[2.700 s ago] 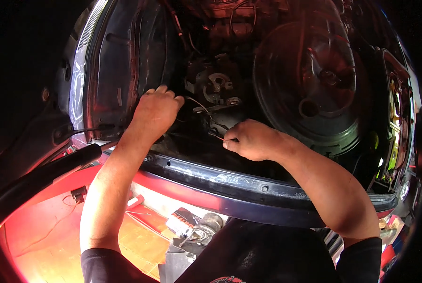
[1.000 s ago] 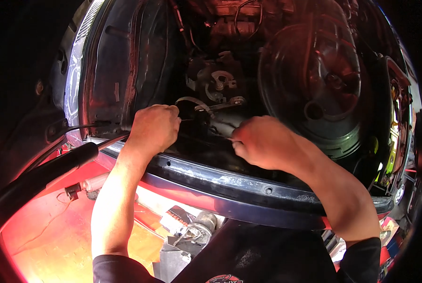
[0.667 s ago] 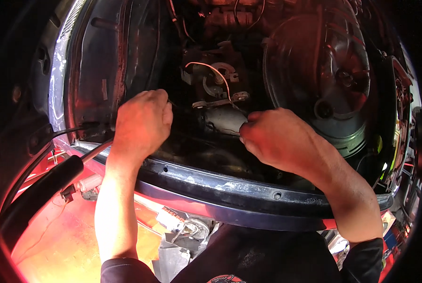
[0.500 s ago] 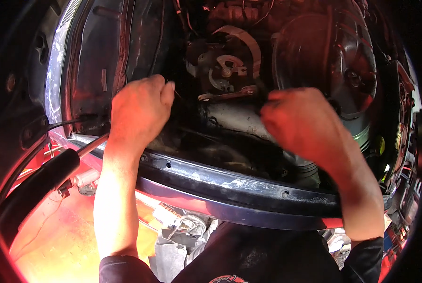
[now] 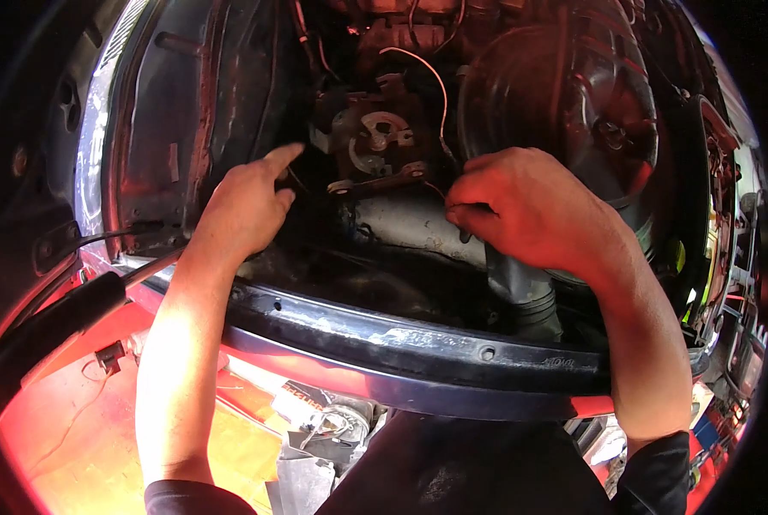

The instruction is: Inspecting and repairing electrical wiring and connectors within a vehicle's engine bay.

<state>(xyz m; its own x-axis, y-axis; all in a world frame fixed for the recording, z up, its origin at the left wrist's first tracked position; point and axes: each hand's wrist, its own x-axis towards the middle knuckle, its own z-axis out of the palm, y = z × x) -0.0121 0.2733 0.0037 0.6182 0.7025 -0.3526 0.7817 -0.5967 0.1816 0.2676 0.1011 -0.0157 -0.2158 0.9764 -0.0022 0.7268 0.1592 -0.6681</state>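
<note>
A thin, pale wire (image 5: 443, 94) curves up from my right hand (image 5: 530, 206) and over the dark engine bay. The thumb and forefinger of that hand are closed on its lower part. My left hand (image 5: 245, 206) hangs to the left with its forefinger stretched out and its thumb apart, holding nothing that I can see. Between the hands sits a flat metal mechanism (image 5: 380, 142) with a curved, slotted plate. Below it lies a grey, tube-like part (image 5: 414, 227). My right fingers partly hide the wire's lower end.
A dark painted cross panel (image 5: 384, 330) runs in front of me. At the right stand a large round black housing (image 5: 564, 120) and a ribbed hose (image 5: 526, 305). A strut (image 5: 66, 322) slants in at the left. Grey parts (image 5: 315, 463) lie below the panel.
My left forefinger has stretched out and the thumb has moved apart. The right hand has shifted left and its fingers show more clearly. The wire, a broad smeared arc before, now shows thin.
</note>
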